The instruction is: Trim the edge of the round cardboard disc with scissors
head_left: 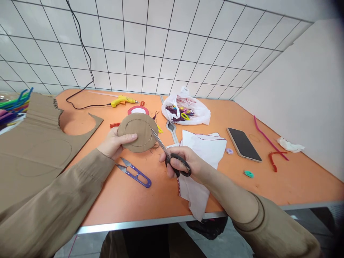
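Observation:
My left hand (pixel 115 141) grips a round cardboard disc (pixel 138 132) by its left edge, thumb flat on top. A circle is drawn or scored inside the disc's rim. In my right hand (pixel 185 161) is a pair of scissors (pixel 168 156) with black handles; the fingers are through the loops. The blades point up and left, and their tips meet the disc inside its right edge. Whether they pierce it I cannot tell. Below the disc lie purple thread snips (pixel 135 175). Just behind it is a red ring with a white centre (pixel 138 110).
A large cardboard sheet (pixel 34 150) covers the table's left side. A yellow glue gun (pixel 123 101) with a black cord lies at the back, near a plastic bag of threads (pixel 200 111). White cloth (pixel 204 147), a phone (pixel 243 144) and pipe cleaners (pixel 268 138) are to the right.

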A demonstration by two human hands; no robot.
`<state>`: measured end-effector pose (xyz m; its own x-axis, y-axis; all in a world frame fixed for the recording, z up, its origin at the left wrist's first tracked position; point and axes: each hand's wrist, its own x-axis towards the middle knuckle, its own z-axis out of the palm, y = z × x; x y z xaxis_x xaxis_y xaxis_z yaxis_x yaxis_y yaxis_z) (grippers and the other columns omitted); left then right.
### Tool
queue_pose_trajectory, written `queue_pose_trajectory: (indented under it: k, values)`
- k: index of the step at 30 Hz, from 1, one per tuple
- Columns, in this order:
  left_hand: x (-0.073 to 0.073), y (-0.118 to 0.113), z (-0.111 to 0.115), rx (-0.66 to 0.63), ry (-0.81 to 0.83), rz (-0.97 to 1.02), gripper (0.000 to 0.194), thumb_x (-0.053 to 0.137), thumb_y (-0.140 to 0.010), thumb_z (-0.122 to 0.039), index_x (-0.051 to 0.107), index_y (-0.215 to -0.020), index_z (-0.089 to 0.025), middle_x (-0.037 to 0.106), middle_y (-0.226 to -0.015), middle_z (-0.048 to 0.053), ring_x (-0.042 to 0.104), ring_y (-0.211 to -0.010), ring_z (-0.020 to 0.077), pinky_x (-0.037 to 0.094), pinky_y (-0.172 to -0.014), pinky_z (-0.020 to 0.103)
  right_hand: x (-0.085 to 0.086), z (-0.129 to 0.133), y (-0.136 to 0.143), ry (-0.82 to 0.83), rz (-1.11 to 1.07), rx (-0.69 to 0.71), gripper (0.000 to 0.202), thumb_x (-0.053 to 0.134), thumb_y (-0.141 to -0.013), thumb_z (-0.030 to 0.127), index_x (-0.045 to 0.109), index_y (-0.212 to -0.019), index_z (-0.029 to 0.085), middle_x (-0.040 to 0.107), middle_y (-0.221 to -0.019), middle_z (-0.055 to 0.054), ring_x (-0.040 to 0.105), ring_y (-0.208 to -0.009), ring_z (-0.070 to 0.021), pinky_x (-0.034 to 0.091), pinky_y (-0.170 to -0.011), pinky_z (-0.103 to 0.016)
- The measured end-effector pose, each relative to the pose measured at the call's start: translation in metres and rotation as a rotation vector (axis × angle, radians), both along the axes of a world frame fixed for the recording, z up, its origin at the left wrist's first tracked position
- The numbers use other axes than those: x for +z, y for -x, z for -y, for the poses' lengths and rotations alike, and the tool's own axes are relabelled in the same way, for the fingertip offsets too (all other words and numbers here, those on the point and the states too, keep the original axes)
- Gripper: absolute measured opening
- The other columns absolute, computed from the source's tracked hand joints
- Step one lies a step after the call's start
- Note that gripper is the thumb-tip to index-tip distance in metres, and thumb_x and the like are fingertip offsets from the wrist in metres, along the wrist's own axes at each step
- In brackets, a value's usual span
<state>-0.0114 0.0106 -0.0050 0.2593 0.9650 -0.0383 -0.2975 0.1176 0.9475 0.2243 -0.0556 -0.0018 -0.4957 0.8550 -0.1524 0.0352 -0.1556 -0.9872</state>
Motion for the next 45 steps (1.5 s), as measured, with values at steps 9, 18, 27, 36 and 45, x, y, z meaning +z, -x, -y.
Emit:
queue_pose_trajectory:
  k: [9, 18, 27, 36, 45]
  values:
    - [-0.004, -0.007, 0.006, -0.014, 0.002, 0.100, 0.051, 0.088, -0.058, -0.026, 0.073, -0.105, -0.016, 0.073, -0.113, 0.012, 0.064, -0.115, 0.0341, 0.057, -0.090, 0.040, -0.002, 0.000, 0.001, -0.035, -0.063, -0.041, 0.051, 0.070, -0.074, 0.061, 0.061, -0.091, 0.014, 0.064, -0.056, -0.001, 0.051, -0.048, -0.0115, 0.035, -0.048, -0.024]
    - [-0.007, -0.022, 0.017, 0.030, 0.024, 0.124, 0.052, 0.088, -0.058, -0.026, 0.071, -0.107, -0.019, 0.072, -0.118, 0.010, 0.060, -0.120, 0.0346, 0.054, -0.097, 0.044, 0.000, -0.001, 0.000, -0.063, -0.069, 0.016, 0.059, 0.063, -0.075, 0.069, 0.060, -0.094, 0.013, 0.067, -0.069, -0.007, 0.057, -0.061, -0.0155, 0.031, -0.050, -0.025]
    - [-0.012, -0.018, 0.013, 0.015, 0.058, 0.126, 0.045, 0.085, -0.062, -0.023, 0.071, -0.104, -0.016, 0.075, -0.109, 0.012, 0.068, -0.106, 0.0321, 0.061, -0.081, 0.038, 0.000, -0.001, 0.001, -0.102, -0.066, -0.014, 0.060, 0.063, -0.075, 0.070, 0.061, -0.093, 0.013, 0.066, -0.066, -0.006, 0.055, -0.058, -0.0154, 0.029, -0.050, -0.026]
    - [-0.014, -0.013, 0.009, -0.116, 0.099, 0.095, 0.038, 0.082, -0.066, -0.026, 0.071, -0.100, -0.015, 0.077, -0.093, 0.012, 0.074, -0.079, 0.0280, 0.061, -0.067, 0.035, 0.002, -0.001, 0.001, -0.122, -0.084, -0.040, 0.059, 0.064, -0.075, 0.069, 0.062, -0.095, 0.013, 0.066, -0.064, -0.006, 0.054, -0.055, -0.0151, 0.030, -0.048, -0.026]
    - [-0.007, -0.015, 0.007, 0.100, 0.094, 0.220, 0.036, 0.084, -0.061, -0.027, 0.074, -0.094, -0.016, 0.077, -0.097, 0.009, 0.070, -0.098, 0.0278, 0.057, -0.084, 0.034, 0.001, -0.001, 0.002, -0.120, -0.052, 0.031, 0.058, 0.062, -0.076, 0.069, 0.062, -0.092, 0.013, 0.066, -0.064, -0.005, 0.054, -0.054, -0.0141, 0.034, -0.049, -0.025]
